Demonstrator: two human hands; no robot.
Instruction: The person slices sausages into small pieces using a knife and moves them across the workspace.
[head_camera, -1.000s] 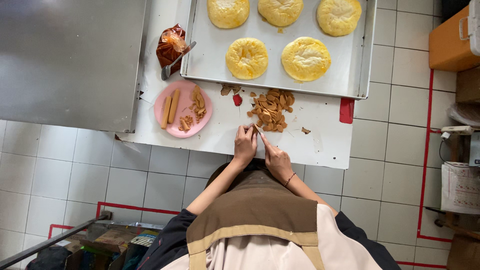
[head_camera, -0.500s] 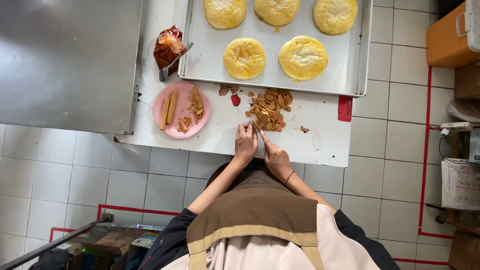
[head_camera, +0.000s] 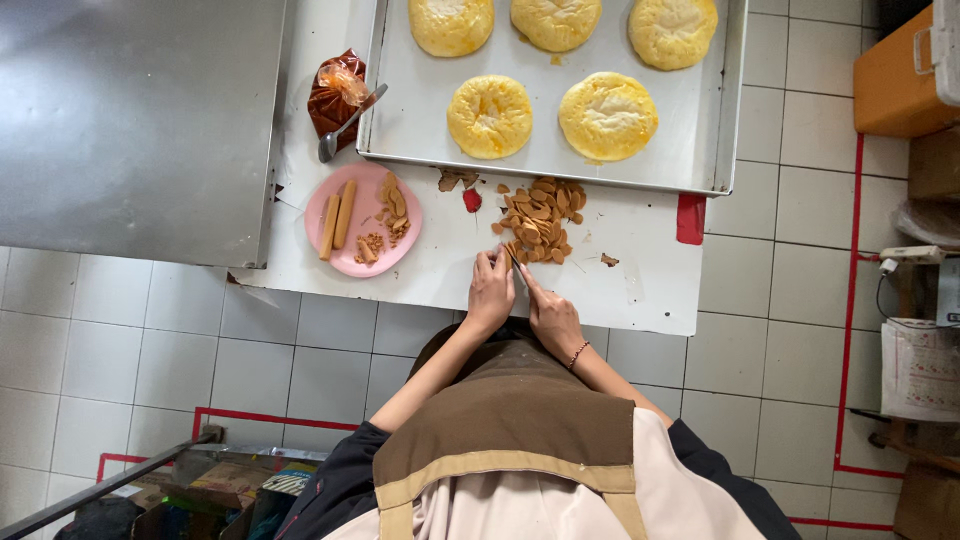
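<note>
Many thin brown sausage slices (head_camera: 540, 215) heaped; right hand (head_camera: 553, 318) grips knife (head_camera: 517, 262).

A pile of thin brown slices (head_camera: 540, 218) lies on the white table (head_camera: 640, 280), just under the big metal tray. The slices are small, round and flat, and they lie loosely on top of each other. A few bits sit apart at 9 o'clock and at 4 o'clock from the pile. At 6 o'clock from the pile is a small knife (head_camera: 518, 272), slanted, with its tip touching the lowest slices.
</note>
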